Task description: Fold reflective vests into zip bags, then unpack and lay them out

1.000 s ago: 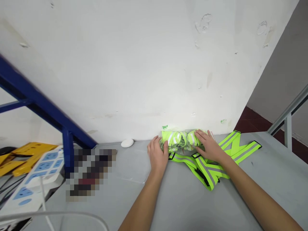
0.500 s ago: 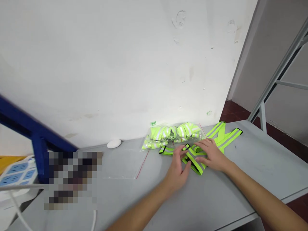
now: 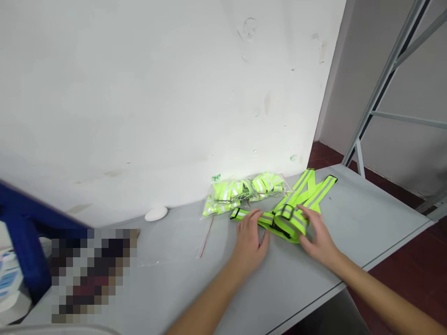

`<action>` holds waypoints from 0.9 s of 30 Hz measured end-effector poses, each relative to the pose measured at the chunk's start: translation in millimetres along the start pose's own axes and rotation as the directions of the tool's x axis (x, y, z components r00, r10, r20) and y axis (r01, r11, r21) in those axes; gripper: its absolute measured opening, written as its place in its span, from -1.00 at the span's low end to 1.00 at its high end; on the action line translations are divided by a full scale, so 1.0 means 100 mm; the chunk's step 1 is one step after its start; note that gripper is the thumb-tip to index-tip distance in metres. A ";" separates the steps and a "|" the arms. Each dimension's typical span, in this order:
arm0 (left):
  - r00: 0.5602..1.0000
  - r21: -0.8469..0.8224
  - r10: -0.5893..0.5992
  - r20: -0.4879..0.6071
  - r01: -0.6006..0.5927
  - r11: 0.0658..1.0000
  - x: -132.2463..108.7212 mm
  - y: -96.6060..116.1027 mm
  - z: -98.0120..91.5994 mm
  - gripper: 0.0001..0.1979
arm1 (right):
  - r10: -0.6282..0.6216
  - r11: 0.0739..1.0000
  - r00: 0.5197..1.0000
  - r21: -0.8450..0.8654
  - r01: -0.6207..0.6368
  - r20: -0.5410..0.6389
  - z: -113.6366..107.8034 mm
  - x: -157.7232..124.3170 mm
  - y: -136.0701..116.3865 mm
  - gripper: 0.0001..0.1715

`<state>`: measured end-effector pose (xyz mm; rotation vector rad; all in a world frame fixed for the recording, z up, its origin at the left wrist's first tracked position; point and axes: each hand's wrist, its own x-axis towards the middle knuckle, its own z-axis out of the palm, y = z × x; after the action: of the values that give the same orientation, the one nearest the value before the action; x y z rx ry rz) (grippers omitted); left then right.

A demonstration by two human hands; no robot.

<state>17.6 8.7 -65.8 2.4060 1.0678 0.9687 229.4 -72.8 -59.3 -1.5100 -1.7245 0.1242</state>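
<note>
A neon yellow reflective strap vest (image 3: 292,211) with grey stripes and black buckles lies on the grey table (image 3: 366,223). My left hand (image 3: 249,237) lies flat on the table at the vest's left end, fingers spread and touching the strap. My right hand (image 3: 316,235) cups the folded bundle of straps from the right, fingers curved against it. Behind them, against the white wall, lie clear plastic bags of folded reflective vests (image 3: 244,190).
An empty clear bag with a red strip (image 3: 195,239) lies left of my hands. A small white round object (image 3: 156,214) sits by the wall. A blue frame (image 3: 24,232) stands at the left, a grey metal rack (image 3: 380,93) at the right.
Both hands left the bagged vests by the wall and came back to the loose strap vest, gathering it into a tighter bundle. The camera view swung to the right.
</note>
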 end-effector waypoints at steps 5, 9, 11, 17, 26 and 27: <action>0.974 0.168 -0.072 0.212 0.037 0.985 -0.02 -0.07 0.03 -0.52 | 0.175 0.984 0.981 0.053 -0.171 -0.082 -0.22 -0.52 -0.02 -0.41; 0.963 0.273 -0.144 0.226 0.079 0.959 -0.02 -0.08 0.05 -0.52 | 0.215 0.969 0.971 0.104 -0.225 0.100 -0.46 -0.65 -0.13 -0.23; 0.958 0.327 -0.189 0.215 0.112 0.938 -0.02 -0.12 0.03 -0.49 | 0.237 0.953 0.957 0.152 -0.262 0.165 -0.58 -0.65 -0.14 -0.19; 0.954 0.476 -0.239 0.182 0.127 0.870 0.02 -0.21 -0.11 -0.49 | 0.462 0.768 0.875 0.429 -0.475 0.143 -0.67 -0.68 0.04 -0.43; 0.967 0.602 -0.185 0.177 0.043 0.797 0.04 -0.15 -0.31 -0.64 | 0.533 0.838 0.776 0.082 -0.540 -0.336 -0.48 -0.73 0.36 -0.52; 0.972 0.587 -0.166 0.169 0.036 0.809 0.03 -0.18 -0.31 -0.66 | 0.509 0.838 0.785 -0.007 -0.546 -0.354 -0.47 -0.74 0.35 -0.49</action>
<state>-12.3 24.1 -51.7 2.7957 1.5665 0.3493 281.2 -146.8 -85.2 -1.9417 -1.0110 0.0515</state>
